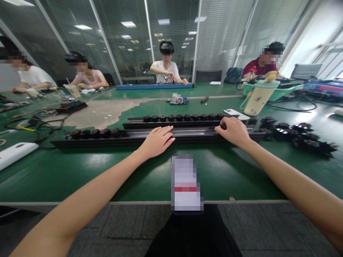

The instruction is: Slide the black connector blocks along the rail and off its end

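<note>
A long black channel rail [88, 143] lies across the table in front of me. Several small black round parts [95, 133] sit in its left end, and its bare silvery middle shows between my hands. My left hand [159, 141] rests on the rail's near edge with fingers stretched out, holding nothing. Over the right part of the rail, my right hand [235, 131] pinches a small black part [223, 126], mostly covered by the fingers. Just behind, a second black rail [134, 125] carries a row of similar parts [179, 117].
Loose black parts [291, 132] are piled to the right. A phone [186, 182] lies at the near table edge. Beyond stand a yellow tumbler [260, 98] and a green basket [291, 92]; gloves [177, 99] lie mid-table. Several co-workers sit around, one with a blue bar [154, 86].
</note>
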Action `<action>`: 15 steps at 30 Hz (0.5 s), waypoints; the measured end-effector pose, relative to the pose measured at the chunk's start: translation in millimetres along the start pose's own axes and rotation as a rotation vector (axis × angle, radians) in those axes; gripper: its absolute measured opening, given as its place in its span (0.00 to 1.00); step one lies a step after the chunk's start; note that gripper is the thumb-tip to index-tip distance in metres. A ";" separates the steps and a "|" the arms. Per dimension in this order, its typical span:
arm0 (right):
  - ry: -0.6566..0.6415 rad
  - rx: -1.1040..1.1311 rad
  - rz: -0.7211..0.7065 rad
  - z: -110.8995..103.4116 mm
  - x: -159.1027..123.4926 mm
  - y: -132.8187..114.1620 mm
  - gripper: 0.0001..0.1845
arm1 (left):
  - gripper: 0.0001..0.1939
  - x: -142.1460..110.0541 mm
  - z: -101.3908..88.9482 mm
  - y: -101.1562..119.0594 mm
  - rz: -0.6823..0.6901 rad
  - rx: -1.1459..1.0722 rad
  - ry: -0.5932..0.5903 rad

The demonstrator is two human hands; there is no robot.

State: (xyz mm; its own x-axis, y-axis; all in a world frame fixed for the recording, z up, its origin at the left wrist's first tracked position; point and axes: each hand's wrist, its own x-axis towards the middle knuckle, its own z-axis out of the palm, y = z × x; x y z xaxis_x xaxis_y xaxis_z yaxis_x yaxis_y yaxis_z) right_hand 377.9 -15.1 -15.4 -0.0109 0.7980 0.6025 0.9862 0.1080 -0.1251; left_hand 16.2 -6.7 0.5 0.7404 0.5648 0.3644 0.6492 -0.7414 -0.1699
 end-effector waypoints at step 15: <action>-0.175 0.018 0.129 -7.8 1.7 -2.5 0.18 | 0.23 0.2 1.4 -0.7 0.000 0.000 0.008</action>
State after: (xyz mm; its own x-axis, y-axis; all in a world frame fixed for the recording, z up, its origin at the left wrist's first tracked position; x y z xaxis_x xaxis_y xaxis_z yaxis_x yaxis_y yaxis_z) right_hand 376.7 -18.7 -7.9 0.0851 0.8965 0.4349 0.9782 0.0079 -0.2077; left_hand 16.2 -5.5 -0.5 0.7391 0.5617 0.3718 0.6490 -0.7416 -0.1698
